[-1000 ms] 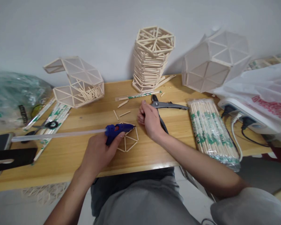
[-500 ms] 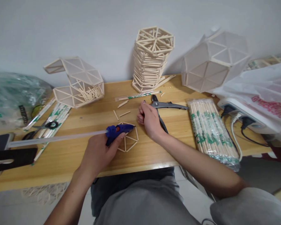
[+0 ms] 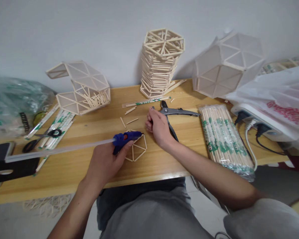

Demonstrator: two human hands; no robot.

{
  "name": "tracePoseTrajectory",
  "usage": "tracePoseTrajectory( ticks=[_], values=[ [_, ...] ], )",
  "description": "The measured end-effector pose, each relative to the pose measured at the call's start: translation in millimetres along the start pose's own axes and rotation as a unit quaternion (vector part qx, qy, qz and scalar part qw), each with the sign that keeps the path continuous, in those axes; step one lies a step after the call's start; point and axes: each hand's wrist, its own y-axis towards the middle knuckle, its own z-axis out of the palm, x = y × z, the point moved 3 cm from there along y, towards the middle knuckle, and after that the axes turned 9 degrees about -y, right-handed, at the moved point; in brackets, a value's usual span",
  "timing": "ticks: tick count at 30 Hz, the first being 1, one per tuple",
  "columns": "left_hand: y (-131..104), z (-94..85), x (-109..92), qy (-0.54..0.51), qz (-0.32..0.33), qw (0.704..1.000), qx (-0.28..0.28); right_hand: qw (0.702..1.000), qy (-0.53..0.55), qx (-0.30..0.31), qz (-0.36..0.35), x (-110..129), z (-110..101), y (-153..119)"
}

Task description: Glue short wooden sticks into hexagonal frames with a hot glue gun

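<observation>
My left hand (image 3: pixel 111 157) is closed round a blue hot glue gun (image 3: pixel 124 139). A long clear glue stick (image 3: pixel 62 150) sticks out of its back end. Its dark nozzle is over the right part of a flat stick frame (image 3: pixel 139 154) with spokes, which lies on the table and is partly covered by the gun. To the right, my right hand (image 3: pixel 159 127) rests with curled fingers beside the cutting pliers (image 3: pixel 180 112); whether anything is inside the fingers is hidden. Short cut sticks (image 3: pixel 132 121) lie just beyond the frame.
At the back stand a stick tower (image 3: pixel 161 69), a paper-covered stick shape (image 3: pixel 229 66) and an open one (image 3: pixel 84 86). A chopstick pack (image 3: pixel 226 139) and a power strip (image 3: pixel 264 122) lie right. Scissors (image 3: pixel 43 136) and a phone (image 3: pixel 2 152) are left.
Both hands and the glue gun hold nearly the same place. The far end of the glue stick has dipped slightly down and to the left.
</observation>
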Motion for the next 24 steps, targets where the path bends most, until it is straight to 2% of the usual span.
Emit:
tracePoseTrajectory(
  ticks=[7,12,19,24],
  values=[
    [-0.7,-1.2,2.1,0.019,0.000,1.000,0.001,1.000,0.018,-0.003,-0.003,-0.1,-0.4,0.8],
    [0.1,-2.6,-0.5,0.004,0.033,0.999,-0.025,1.000,0.023,0.005,-0.009,-0.2,-0.1,0.7],
    [-2.4,0.4,-0.2,-0.012,0.064,0.998,-0.002,0.999,0.034,-0.010,0.002,0.9,1.1,-0.9],
    [-3.1,0.6,1.7,-0.004,0.069,0.997,-0.016,0.999,0.044,-0.005,-0.004,1.3,1.2,-1.0]
  ],
)
